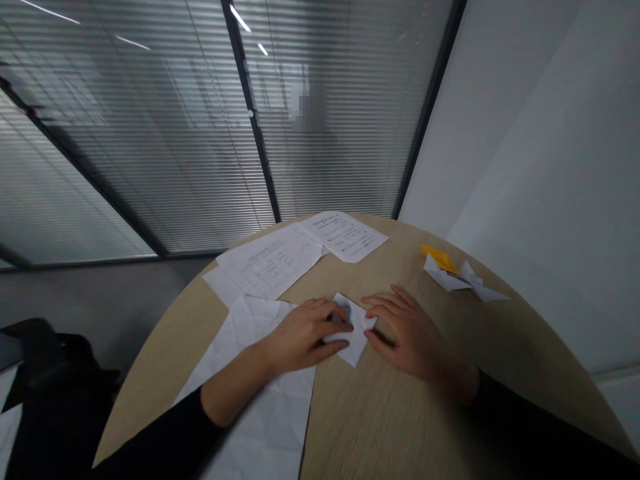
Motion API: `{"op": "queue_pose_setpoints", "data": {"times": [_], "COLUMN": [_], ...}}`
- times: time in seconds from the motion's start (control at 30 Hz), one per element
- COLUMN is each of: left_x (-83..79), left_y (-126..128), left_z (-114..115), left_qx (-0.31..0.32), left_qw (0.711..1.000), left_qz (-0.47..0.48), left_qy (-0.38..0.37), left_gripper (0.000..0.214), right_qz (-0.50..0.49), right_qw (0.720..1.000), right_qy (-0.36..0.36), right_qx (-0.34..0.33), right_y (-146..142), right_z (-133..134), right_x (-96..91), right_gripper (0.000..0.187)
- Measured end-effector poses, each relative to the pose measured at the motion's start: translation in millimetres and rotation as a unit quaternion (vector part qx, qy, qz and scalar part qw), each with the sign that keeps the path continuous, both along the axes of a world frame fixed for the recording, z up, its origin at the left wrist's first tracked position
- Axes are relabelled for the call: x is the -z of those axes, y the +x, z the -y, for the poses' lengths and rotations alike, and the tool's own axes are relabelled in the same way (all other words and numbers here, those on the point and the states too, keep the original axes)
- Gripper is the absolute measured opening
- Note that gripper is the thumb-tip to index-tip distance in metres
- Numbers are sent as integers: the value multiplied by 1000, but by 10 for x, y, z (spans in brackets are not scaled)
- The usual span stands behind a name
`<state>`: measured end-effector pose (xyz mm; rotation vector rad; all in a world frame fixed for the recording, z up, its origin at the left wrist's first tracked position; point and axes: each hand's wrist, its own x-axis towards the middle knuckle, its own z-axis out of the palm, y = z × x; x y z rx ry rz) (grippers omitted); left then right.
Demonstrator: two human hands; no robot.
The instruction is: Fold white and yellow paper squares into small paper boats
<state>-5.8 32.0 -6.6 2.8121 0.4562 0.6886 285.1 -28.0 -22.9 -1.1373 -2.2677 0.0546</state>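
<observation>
I hold the folded paper (356, 343) in my closed left grip (303, 337), my open right grip (407, 333) resting just beside it on the table (400, 427).

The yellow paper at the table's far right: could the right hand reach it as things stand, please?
Probably yes: nothing appears to stand between the right hand and the yellow paper on the wooden tabletop.

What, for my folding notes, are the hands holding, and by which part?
The left hand grips the folded white paper by its left side; the right hand reaches its right edge, but whether it holds it cannot be told.
</observation>
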Motion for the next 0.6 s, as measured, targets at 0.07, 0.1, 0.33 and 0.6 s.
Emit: {"op": "queue_pose_setpoints", "data": {"times": [0.07,0.1,0.33,0.6], "left_x": [32,43,48,4], "left_y": [7,12,30,49], "left_z": [-5,-3,17,57], "left_qx": [-13,-22,-53,-86], "left_qw": [999,997,987,989], "left_qz": [-3,-8,-49,-37], "left_qy": [52,78,144,118], "left_gripper": [26,26,27,31], "right_qz": [4,3,-109,-248], "right_qw": [1000,1000,992,963], "right_qy": [-16,-24,-68,-94], "right_qx": [10,8,11,40], "right_y": [-1,4,33,-29], "right_z": [-14,-22,-72,-63], "right_x": [48,76,213,275], "right_gripper": [42,50,53,53]}}
